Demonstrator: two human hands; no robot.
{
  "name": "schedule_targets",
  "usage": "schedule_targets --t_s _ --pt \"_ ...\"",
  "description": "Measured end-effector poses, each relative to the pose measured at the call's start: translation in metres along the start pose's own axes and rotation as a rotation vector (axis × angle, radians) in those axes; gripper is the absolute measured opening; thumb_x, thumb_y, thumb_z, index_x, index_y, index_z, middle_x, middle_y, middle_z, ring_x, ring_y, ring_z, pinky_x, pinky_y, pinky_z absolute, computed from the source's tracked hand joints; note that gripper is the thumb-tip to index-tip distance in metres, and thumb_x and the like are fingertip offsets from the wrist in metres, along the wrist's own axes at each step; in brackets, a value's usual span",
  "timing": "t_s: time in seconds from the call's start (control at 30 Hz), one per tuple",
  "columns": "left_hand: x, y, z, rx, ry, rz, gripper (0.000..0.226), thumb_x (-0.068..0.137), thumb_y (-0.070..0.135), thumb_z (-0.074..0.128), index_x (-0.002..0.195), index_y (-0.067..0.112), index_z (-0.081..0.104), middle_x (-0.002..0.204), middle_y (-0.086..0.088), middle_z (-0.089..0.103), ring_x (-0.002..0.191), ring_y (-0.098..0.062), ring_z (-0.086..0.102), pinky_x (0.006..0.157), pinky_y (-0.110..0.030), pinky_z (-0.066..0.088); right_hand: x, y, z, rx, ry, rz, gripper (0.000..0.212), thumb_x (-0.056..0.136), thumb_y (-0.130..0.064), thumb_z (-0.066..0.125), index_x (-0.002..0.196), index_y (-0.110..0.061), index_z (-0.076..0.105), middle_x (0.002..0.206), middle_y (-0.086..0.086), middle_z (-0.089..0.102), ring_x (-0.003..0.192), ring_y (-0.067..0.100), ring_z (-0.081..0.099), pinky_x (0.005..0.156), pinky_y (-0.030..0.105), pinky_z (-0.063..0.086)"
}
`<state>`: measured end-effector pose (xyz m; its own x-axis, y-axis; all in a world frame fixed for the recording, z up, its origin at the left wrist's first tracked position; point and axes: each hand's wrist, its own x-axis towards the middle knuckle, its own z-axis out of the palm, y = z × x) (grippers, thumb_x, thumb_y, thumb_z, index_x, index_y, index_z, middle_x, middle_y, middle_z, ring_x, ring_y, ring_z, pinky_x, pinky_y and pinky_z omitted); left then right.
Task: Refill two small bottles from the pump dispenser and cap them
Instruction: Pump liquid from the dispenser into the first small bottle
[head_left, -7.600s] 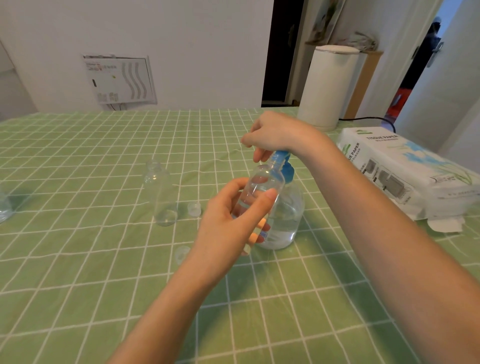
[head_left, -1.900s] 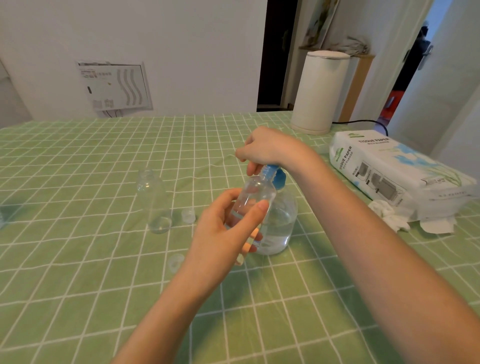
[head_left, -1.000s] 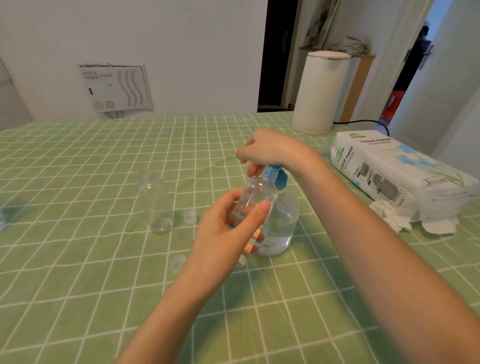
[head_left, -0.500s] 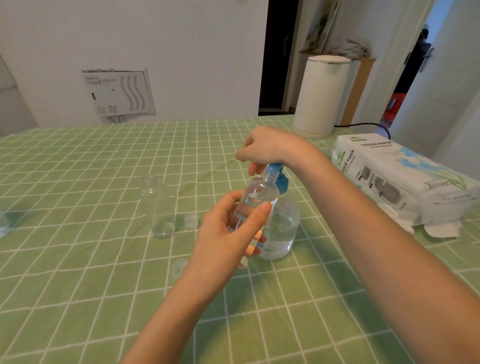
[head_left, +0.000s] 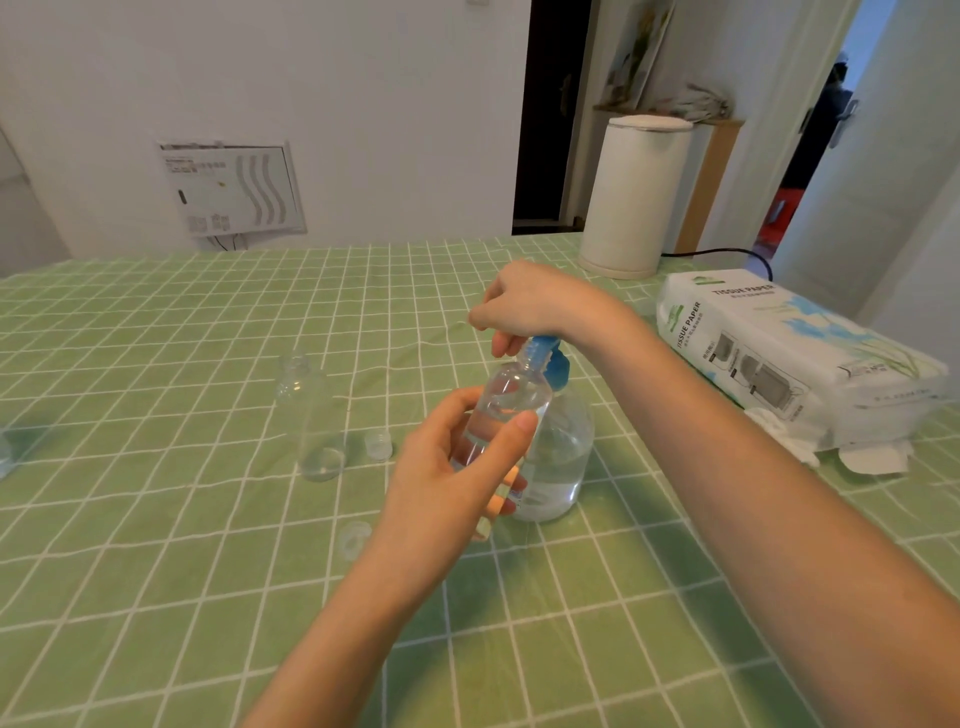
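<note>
The left hand (head_left: 447, 483) has its grip clenched round the middle of a small bottle (head_left: 511, 400), thumb in front. It holds the bottle tilted, with the mouth up at the blue spout of the pump dispenser (head_left: 558, 457), which stands on the green checked surface (head_left: 156, 571). The right hand (head_left: 530, 306) curls its grip over the dispenser's top. The small bottle looks like thin clear plastic: light, slippery if wet and easy to dent, so a mid-body hold suits it. A second bottle (head_left: 311, 415) stands to the left, with a cap (head_left: 377, 446) just beside it and the other cap (head_left: 355, 538) nearer the person.

Clear glossy bottles (head_left: 511, 410), seemingly plastic; matt checked tablecloth (head_left: 156, 545).
</note>
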<state>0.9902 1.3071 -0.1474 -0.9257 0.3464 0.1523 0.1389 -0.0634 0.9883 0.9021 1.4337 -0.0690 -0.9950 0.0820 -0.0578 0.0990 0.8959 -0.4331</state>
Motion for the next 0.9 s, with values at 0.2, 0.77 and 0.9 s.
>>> schedule_targets --t_s 0.2,0.77,0.9 --pt "0.0012 0.0008 -0.0007 -0.018 0.004 -0.007 0.025 0.073 0.048 0.069 0.092 0.032 0.064 0.079 -0.006 0.068 0.056 -0.009 0.063 0.045 -0.022 0.046 0.0006 -0.0039 -0.0044 -0.009 0.007 -0.009 0.035 0.092 -0.022 0.048 0.115 0.0 0.062 0.1 0.014 0.073 0.096 0.027 0.069 0.074 0.03 0.05" --pt "0.0005 -0.0033 -0.0014 -0.029 -0.011 0.002 0.028 0.07 0.044 0.066 0.092 0.027 0.065 0.076 -0.002 0.067 0.058 -0.009 0.062 0.046 -0.017 0.046 -0.0002 0.0025 0.0034 0.014 0.003 0.015 0.035 0.091 -0.022 0.048 0.114 0.001 0.062 0.109 0.017 0.07 0.105 0.03 0.065 0.091 0.041 0.052" --pt "0.0018 -0.003 -0.0021 -0.001 -0.009 0.009 0.019 0.072 0.046 0.064 0.089 0.036 0.064 0.078 -0.001 0.067 0.057 -0.008 0.063 0.044 -0.02 0.045 -0.0006 -0.0008 -0.0028 0.006 0.037 -0.002 0.034 0.092 -0.022 0.048 0.113 0.0 0.063 0.101 0.015 0.071 0.098 0.029 0.068 0.082 0.035 0.053"
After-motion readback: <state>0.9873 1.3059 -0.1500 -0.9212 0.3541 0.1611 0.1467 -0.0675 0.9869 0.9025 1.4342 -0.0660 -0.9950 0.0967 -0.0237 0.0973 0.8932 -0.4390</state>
